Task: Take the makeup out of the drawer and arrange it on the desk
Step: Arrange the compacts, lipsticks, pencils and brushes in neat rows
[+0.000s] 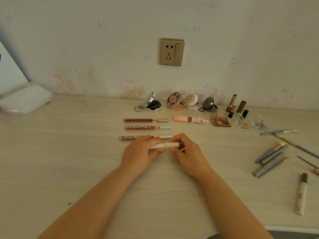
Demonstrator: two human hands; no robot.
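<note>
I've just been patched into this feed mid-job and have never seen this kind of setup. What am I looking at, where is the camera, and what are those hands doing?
There is no machine here: a person works with bare hands. The single picture comes from a camera worn on the head, looking forward and down, so the arms enter from the bottom edge. The left hand and right hand together hold a white tube just above the desk. Beyond them lie three lip gloss tubes in a row. By the wall stand open compacts and lipsticks, with small eyeshadow palettes in front. Brushes and pens lie to the right. A wall socket sits above.
</note>
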